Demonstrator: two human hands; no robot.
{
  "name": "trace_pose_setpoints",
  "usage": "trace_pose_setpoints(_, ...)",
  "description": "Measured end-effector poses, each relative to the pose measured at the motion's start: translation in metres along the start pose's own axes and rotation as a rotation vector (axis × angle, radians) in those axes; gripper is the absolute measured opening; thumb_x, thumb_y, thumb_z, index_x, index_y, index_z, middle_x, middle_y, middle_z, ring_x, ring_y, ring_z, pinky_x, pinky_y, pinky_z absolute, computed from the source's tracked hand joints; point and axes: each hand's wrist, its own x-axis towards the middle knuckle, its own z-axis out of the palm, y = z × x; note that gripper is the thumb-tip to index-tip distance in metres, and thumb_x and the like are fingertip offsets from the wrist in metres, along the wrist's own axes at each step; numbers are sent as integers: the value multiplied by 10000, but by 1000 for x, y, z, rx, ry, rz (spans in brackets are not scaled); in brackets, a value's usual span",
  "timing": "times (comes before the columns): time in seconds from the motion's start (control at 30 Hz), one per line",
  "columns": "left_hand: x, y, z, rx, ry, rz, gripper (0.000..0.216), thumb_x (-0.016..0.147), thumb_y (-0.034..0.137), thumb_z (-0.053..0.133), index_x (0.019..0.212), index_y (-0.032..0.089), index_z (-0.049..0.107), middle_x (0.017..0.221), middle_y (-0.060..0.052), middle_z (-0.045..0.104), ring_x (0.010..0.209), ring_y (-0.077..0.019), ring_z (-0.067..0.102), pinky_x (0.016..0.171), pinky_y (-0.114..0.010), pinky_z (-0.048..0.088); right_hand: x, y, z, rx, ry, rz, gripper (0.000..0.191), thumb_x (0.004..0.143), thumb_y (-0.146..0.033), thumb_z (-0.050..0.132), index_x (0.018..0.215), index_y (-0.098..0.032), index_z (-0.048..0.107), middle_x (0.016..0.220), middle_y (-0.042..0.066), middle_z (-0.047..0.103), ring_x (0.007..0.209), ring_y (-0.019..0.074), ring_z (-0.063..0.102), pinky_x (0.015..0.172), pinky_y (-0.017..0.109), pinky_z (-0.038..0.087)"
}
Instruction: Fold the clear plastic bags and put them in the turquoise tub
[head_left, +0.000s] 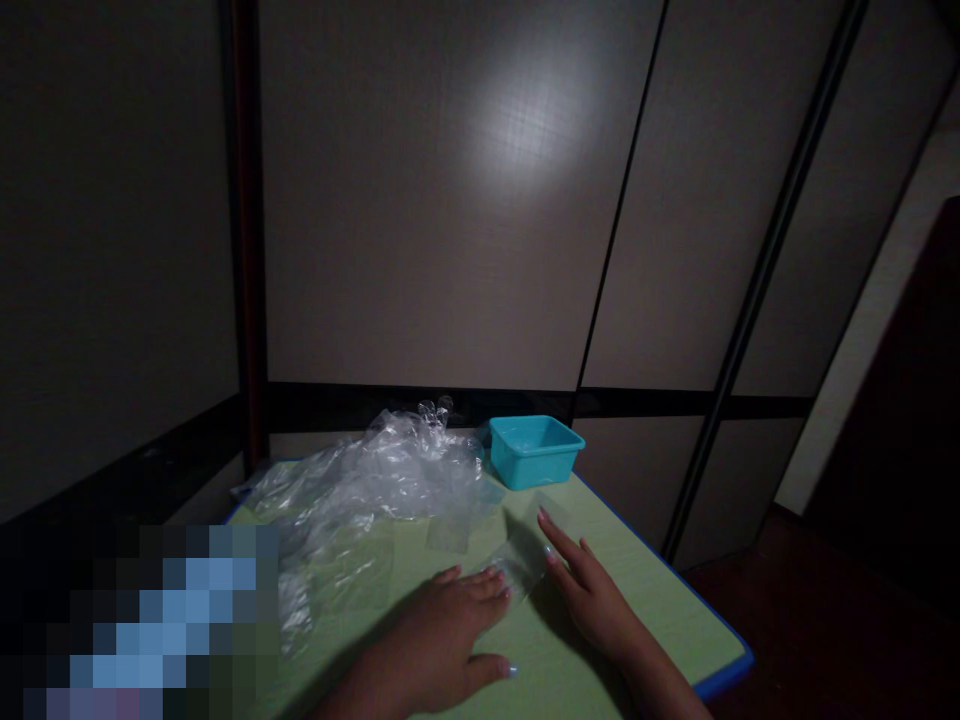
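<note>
A small clear plastic bag (519, 562) lies flat on the pale green table, between my two hands. My left hand (457, 625) is spread palm down, its fingertips at the bag's near left edge and its thumb apart. My right hand (589, 590) reaches in from the right with fingers stretched out, fingertips by the bag's right side. Another small clear piece of plastic (553, 510) shows beyond the right fingertips. A further flat clear piece (448, 533) lies on the table past my left hand.
A large crumpled heap of clear plastic (390, 465) covers the table's far left. A turquoise basin (536, 455) stands at the far right edge. The green table (660, 605) has a blue rim. Wardrobe panels (450, 250) rise behind it. A blurred patch hides the lower left.
</note>
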Motion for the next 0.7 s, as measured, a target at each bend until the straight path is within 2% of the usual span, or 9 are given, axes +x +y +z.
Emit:
trace_pose_setpoints(0.13,-1,-1,2,-6,15,4,638,804,420,614,1378,244,397,1433,-95,362,1311,-285,354,1074,-511,250,-3,-6,1,181,39,-101,520,923,-453,418,1405,-283,323,1481,36,275,1365,227,237,1112,524,84)
trace_pose_setpoints(0.27,0,1,0,-7,42,12,632,796,393,635,1370,265,404,1424,-80,395,1304,-283,366,1067,-516,263,-4,-17,2,303,24,-124,536,911,-437,466,1404,-287,319,1491,30,253,1370,225,218,1113,495,128)
trace_pose_setpoints(0.57,-1,1,3,-48,81,11,604,795,404,643,1347,317,414,1381,-61,467,1261,-283,423,1070,-525,241,-5,-40,15,412,-47,-225,521,901,-485,458,1389,-345,341,1486,13,277,1369,226,216,1114,471,134)
trace_pose_setpoints(0.7,-1,0,5,-48,116,4,446,790,355,636,1226,308,549,1293,-38,556,1176,-274,503,1067,-465,265,-11,-52,26,362,-92,-265,554,910,-465,447,1420,-317,285,1501,21,243,1373,227,207,1111,473,156)
